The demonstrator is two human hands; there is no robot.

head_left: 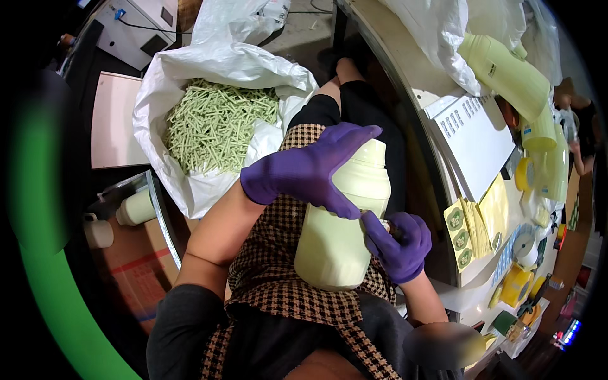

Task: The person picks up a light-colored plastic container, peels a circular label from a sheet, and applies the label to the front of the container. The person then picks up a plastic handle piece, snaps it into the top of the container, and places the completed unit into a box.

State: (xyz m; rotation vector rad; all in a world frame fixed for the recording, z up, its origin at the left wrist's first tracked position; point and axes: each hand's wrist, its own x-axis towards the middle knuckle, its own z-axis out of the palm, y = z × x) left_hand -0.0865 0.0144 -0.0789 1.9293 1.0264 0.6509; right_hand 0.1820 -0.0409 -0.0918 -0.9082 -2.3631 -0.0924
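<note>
Two gloved hands, left (310, 170) and right (398, 244), share one pale bottle (335, 234). One white sack (218, 69) holds countless green sticks (218, 126). Three more bottles (506, 73) lie on one table (405, 57). Two yellow tape rolls (516, 286) sit there.

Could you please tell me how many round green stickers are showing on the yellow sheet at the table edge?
3, stacked in a column on the sticker sheet at the table's near edge: top, middle, bottom. Others may lie hidden under neighbouring sheets.
</note>
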